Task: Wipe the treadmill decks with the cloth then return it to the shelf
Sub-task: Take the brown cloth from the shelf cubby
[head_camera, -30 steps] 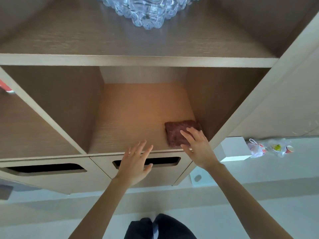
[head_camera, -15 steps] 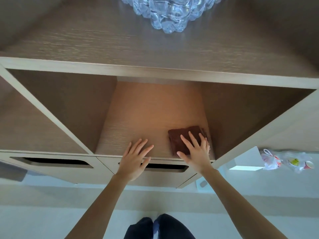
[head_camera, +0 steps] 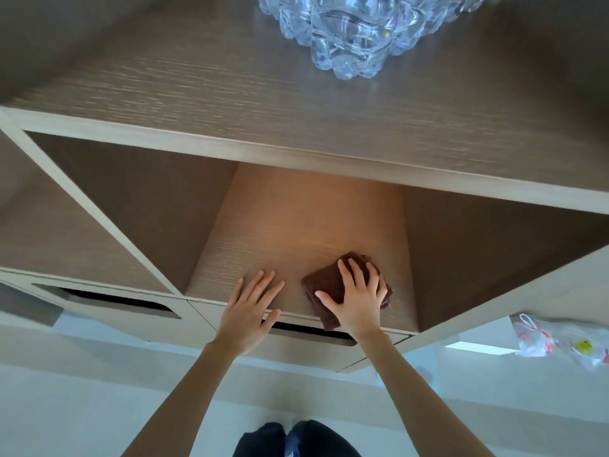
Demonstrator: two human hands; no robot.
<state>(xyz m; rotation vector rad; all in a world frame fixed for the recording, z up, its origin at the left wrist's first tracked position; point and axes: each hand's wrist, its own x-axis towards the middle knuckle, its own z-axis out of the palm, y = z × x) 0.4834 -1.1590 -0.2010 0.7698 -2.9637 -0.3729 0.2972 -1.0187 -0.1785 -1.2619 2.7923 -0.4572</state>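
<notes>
Brown cloth (head_camera: 324, 289) under flat right fingers (head_camera: 358, 276), left fingers (head_camera: 261, 285) flat, empty — glass bowl (head_camera: 356, 28) above.

A: What is the person doing?
B: The left hand (head_camera: 250, 311) is lying flat, palm down, fingers straight and spreading. The right hand (head_camera: 359, 303) is pressing palm down too, fingers apart, thumb pointing toward the left one.
A: And higher up?
B: The left arm (head_camera: 188, 397) and the right arm (head_camera: 412, 390) are reaching forward, nearly straight.
</notes>
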